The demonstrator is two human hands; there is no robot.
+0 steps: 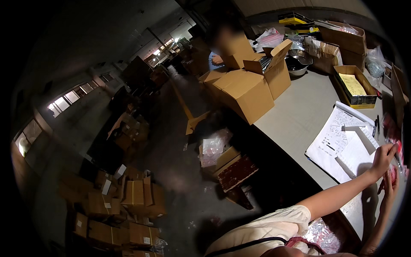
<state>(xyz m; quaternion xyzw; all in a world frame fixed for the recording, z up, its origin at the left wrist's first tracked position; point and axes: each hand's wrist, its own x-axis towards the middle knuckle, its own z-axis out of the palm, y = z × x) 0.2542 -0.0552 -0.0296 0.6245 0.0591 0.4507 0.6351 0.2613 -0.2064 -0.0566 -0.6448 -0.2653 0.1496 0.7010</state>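
Note:
At the far right edge of the table, my left hand (382, 159) is closed in a pinch beside red-and-clear plastic packaging (400, 150). What its fingertips hold is too small to make out. Just below it, my right hand (389, 185) has its fingers bent around a small red-and-clear plastic packet (392, 172), partly hidden by the fingers. Left of both hands lies a clipboard with handwritten sheets (329, 136). An unfolded white carton (355, 147) rests on those sheets, and a black pen (377, 124) lies nearby.
A black-and-yellow tray (363, 104) holds yellow paper. Open cardboard boxes (248, 92) stand along the table's far left side, near a metal bowl (298, 73). Another person's hand (217, 60) shows behind them. Stacked cartons (105, 203) and an open box of plastic bags (216, 147) occupy the floor.

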